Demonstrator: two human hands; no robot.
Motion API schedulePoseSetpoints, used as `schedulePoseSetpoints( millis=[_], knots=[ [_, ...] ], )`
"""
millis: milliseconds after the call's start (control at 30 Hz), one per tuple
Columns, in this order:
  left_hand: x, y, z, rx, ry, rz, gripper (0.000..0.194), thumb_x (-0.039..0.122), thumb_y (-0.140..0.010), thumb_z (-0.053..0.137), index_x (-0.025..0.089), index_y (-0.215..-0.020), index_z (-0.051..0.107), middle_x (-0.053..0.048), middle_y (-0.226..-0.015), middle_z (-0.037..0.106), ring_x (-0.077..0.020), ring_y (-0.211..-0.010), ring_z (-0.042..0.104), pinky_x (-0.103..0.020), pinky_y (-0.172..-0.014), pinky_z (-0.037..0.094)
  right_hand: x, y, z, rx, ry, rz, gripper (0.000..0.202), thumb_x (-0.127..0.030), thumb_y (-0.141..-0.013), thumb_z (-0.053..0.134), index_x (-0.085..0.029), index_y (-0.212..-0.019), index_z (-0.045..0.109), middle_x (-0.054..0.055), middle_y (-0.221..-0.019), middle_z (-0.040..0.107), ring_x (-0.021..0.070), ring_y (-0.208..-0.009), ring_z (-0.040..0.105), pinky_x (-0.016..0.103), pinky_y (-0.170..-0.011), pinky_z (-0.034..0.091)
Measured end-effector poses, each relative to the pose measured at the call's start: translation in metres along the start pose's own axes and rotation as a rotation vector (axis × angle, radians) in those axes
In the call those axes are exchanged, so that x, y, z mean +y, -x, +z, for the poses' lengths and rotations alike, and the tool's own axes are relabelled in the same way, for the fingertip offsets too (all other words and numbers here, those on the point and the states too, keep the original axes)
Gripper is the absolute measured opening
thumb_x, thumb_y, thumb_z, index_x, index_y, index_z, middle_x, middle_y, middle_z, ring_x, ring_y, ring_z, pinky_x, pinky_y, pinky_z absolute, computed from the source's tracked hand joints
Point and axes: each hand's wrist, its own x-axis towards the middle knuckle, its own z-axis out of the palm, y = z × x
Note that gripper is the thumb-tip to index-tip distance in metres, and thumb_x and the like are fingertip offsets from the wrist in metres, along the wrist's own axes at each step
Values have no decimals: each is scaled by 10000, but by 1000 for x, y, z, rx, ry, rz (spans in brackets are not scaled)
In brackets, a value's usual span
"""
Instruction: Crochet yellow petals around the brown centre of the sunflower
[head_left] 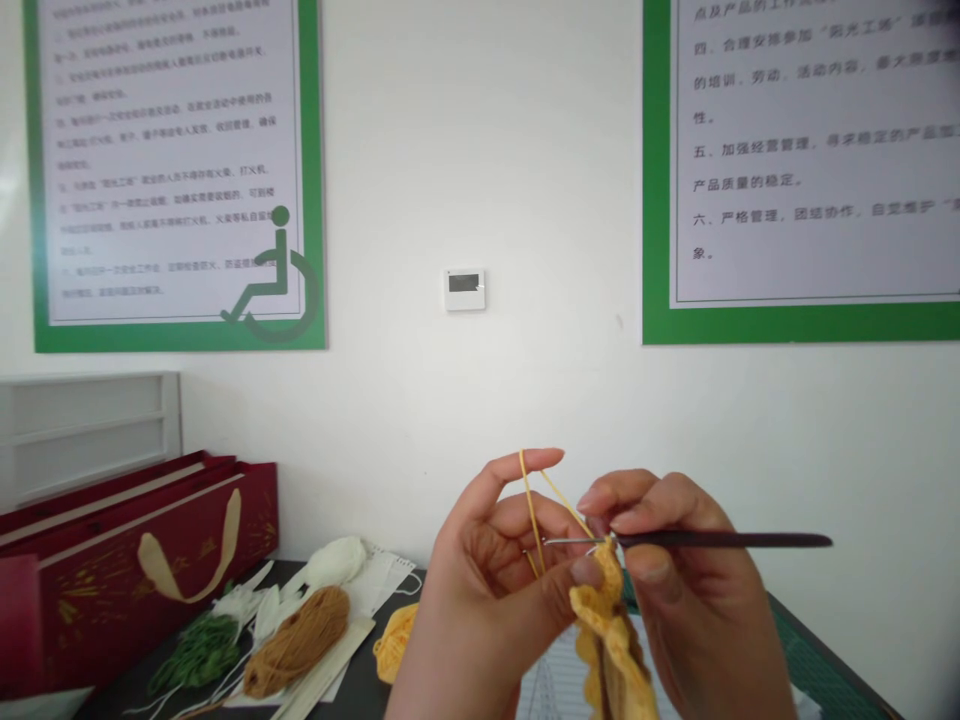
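Note:
My left hand (502, 570) pinches the top edge of a yellow crocheted piece (619, 640), with a strand of yellow yarn (531, 505) looped over its raised index finger. My right hand (675, 550) grips a crochet hook (750, 540) with a dark handle. The hook's thin metal shaft points left, at the top of the crocheted piece, between the two hands. The piece hangs down with a wavy yellow edge and a brownish inner part. Fingers hide some of its top.
On the dark table (360, 690) lie a yellow yarn ball (394, 640), a brown skein (298, 640), green yarn (196, 652) and white yarn (336, 562). Dark red gift bags (90, 590) stand at the left. A green mat (817, 665) and printed paper (551, 680) lie beneath the hands.

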Motion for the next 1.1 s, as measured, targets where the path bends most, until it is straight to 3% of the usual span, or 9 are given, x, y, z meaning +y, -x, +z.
schedulePoseSetpoints(
  millis=[167,400,567,733,1100],
  knots=[
    [0,1,2,16,-7,-3,558,111,-684,934,203,-1187,712,18,-734,710,-99,-624,613,-223,-614,489,-1,3,5,14,-70,-16,31,-303,-989,633,-276,-1000,643,21,-876,689,164,-761,683,303,-658,593],
    [2,0,4,79,-19,-21,558,135,-633,961,171,-1135,720,12,-671,713,-110,-600,606,-227,-597,474,0,1,4,106,2,-36,141,-389,-1033,559,-265,-980,600,-4,-798,693,147,-760,668,268,-685,566],
    [2,1,5,96,-21,-31,559,117,-626,949,155,-1132,716,15,-659,713,-108,-570,596,-221,-558,468,-7,-2,-2,61,58,-70,177,-442,-1033,541,-274,-990,573,-15,-772,731,157,-754,677,290,-693,557],
    [2,1,5,91,-25,-18,548,117,-645,935,150,-1143,708,15,-661,707,-126,-585,618,-235,-572,492,-16,-5,-8,-13,137,-163,131,-386,-1049,532,-260,-1033,562,-3,-833,774,164,-780,724,322,-735,572],
    [0,3,2,64,-48,-1,511,116,-713,893,147,-1183,695,4,-683,700,-147,-619,642,-270,-614,517,-21,-4,-2,14,227,-278,86,-309,-1017,612,-226,-1036,616,20,-867,782,178,-802,753,341,-722,603]
  ],
)
